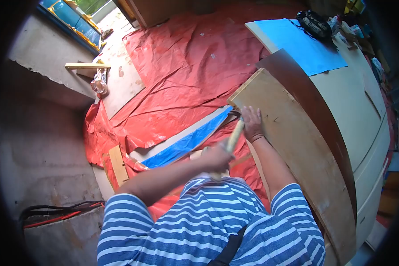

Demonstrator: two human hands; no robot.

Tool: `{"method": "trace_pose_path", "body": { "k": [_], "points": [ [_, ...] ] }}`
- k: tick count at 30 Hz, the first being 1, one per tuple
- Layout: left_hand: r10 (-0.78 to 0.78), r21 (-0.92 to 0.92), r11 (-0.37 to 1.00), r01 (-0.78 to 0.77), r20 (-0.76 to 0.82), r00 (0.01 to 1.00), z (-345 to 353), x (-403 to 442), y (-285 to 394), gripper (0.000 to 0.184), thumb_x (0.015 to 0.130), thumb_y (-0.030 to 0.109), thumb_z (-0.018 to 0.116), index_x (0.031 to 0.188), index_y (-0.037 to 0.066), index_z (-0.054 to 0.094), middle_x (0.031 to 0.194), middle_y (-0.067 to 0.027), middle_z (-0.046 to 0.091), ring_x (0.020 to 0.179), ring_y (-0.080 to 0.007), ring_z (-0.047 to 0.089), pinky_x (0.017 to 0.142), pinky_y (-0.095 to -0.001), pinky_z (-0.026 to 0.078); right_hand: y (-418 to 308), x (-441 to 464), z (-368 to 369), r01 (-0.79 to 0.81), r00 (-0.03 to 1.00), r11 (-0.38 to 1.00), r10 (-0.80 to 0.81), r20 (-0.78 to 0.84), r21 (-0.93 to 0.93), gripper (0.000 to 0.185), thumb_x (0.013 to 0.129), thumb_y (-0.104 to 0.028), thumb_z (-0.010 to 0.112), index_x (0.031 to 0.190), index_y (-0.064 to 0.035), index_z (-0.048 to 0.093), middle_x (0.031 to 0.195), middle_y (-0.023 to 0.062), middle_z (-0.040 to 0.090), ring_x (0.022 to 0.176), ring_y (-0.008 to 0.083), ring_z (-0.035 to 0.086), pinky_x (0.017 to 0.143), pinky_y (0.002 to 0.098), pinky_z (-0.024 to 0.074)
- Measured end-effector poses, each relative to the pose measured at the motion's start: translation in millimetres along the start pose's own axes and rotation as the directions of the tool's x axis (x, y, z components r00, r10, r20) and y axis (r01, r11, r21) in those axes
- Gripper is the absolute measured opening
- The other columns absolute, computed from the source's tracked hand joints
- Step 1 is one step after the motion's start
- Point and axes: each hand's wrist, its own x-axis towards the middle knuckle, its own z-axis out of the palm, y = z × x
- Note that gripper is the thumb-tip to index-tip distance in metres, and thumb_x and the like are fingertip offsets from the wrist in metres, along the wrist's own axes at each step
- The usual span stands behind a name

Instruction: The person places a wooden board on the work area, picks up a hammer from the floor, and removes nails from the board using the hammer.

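Observation:
My left hand (218, 158), smeared by motion, is wrapped around the pale handle of a hammer (236, 133) in front of my belly. The handle points up toward the board's edge, and a dark part, apparently its head, shows at the far end. My right hand (252, 122) lies flat with fingers stretched on the face of a long wooden board (297, 133), near its far left corner. This board stands tilted on its edge along my right side. Behind it leans a dark brown panel (292, 73).
Red plastic sheeting (173, 80) covers the floor, with a blue-covered strip (190, 139) on it. A small wood piece (118, 164) lies left. At right, a pale table (354, 97) bears a blue sheet (292, 40) and black bag (314, 23). Cables (62, 210) run along the left wall.

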Motion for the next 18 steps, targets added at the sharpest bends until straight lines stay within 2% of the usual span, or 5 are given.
{"method": "trace_pose_path", "body": {
  "k": [3,8,11,16,18],
  "points": [
    [-0.019,-0.083,0.996,0.015,-0.049,0.999,34,-7,4,0.083,0.089,0.009,0.065,0.157,0.005,0.018,0.082,-0.013,0.064,0.058,-0.0202,0.063,0.048,-0.036,0.052,0,-5,5,-0.036,0.999,0.999,0.037,-0.006,0.028,0.055,0.089,-0.022,0.057,0.142,-0.0078,0.048,0.141,0.0138,0.054,0.137,0.0349,0.044,0.117,0.0591,0.0248],
    [0.09,0.472,0.877,-0.088,0.018,0.996,-33,-34,28,0.085,0.091,0.016,0.063,0.161,0.015,0.014,0.081,-0.0122,0.064,0.061,-0.0188,0.064,0.056,-0.0349,0.054,-18,19,-32,-0.237,0.97,0.957,0.243,-0.019,0.167,0.068,0.082,-0.019,0.066,0.145,-0.0071,0.042,0.133,0.0225,0.055,0.13,0.0375,0.049,0.114,0.0563,0.0315],
    [0.109,0.611,0.785,-0.103,0.027,0.994,-56,-52,30,0.084,0.089,0.016,0.064,0.16,0.016,0.019,0.09,-0.0158,0.066,0.071,-0.0227,0.067,0.066,-0.0376,0.055,-30,39,-92,-0.336,0.93,0.863,0.241,0.277,0.377,0.061,0.088,-0.015,0.062,0.144,-0.0033,0.042,0.131,0.0236,0.057,0.122,0.0408,0.054,0.108,0.051,0.0405],
    [0.32,0.755,0.592,-0.282,0.101,0.942,-70,-68,16,0.077,0.087,0.016,0.064,0.157,0.018,0.031,0.106,-0.0263,0.067,0.097,-0.0414,0.067,0.084,-0.0466,0.052,-31,18,-120,-0.465,0.843,-0.176,0.211,0.495,0.867,0.047,0.094,-0.013,0.063,0.137,0.0018,0.049,0.117,0.011,0.066,0.107,0.0194,0.063,0.096,0.0368,0.0503],
    [0.242,0.758,0.598,-0.26,0.138,0.96,-71,-73,18,0.077,0.086,0.015,0.064,0.156,0.019,0.032,0.106,-0.0255,0.067,0.097,-0.0406,0.067,0.084,-0.0465,0.052,-39,10,-134,-0.538,0.716,-0.321,0.315,0.623,0.78,0.04,0.096,-0.019,0.065,0.128,0.0021,0.055,0.112,0.0114,0.067,0.104,0.0193,0.064,0.094,0.0365,0.0513]
  ]
}}
